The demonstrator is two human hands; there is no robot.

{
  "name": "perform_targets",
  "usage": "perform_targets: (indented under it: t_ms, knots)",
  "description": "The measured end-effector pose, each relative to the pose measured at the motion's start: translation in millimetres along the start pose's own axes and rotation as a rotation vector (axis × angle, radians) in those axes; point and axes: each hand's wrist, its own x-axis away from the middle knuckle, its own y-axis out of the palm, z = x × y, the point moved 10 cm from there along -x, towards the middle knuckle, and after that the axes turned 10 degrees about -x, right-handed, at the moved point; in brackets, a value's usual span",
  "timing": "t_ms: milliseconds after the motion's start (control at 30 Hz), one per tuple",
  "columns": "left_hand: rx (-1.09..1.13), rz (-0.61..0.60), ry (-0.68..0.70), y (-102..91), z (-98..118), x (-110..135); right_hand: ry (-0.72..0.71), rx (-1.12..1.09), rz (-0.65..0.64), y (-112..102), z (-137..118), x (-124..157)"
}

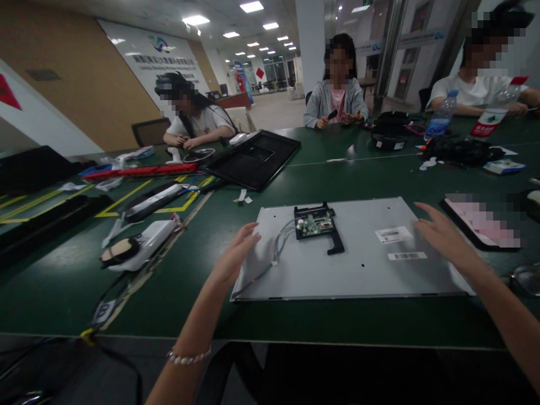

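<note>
A flat grey metal panel (358, 264) lies on the green table in front of me. A small green circuit board in a black bracket (316, 225) sits near its top middle, with thin wires (274, 253) running off to the left. White barcode labels (394, 234) are stuck on its right part. My left hand (236, 253) hovers over the panel's left edge, fingers stretched out, holding nothing. My right hand (439, 233) rests open at the panel's right edge, beside the labels.
A black monitor frame (253, 160) lies further back. White and black parts, a red strip (139, 171) and cables clutter the left side. A tablet-like device (481, 222) lies to the right. Three other people sit at the far side, with bottles (441, 115) and black gear nearby.
</note>
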Motion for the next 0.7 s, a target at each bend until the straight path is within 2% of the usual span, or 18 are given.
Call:
perform_targets:
  t_ms: [200, 400, 500, 567, 600, 700]
  knots:
    - [-0.423, -0.010, 0.108, 13.2, 15, 5, -0.230, 0.445, -0.134, 38, -21, -6]
    - [-1.003, -0.113, 0.231, 41.4, 16, 10, -0.243, 0.736, -0.263, 72, -28, -18]
    - [-1.136, -0.049, 0.267, 48.4, 25, 18, -0.257, 0.805, -0.255, 80, -22, -18]
    - [-1.139, -0.007, 0.402, 61.7, 53, 36, -0.287, 0.837, -0.225, 81, -20, -17]
    - [-1.112, -0.012, 0.517, 73.0, 74, 53, -0.301, 0.850, -0.212, 81, -20, -16]
    - [-0.905, -0.220, 0.979, 117.6, 151, 133, -0.335, 0.878, -0.198, 80, -20, -11]
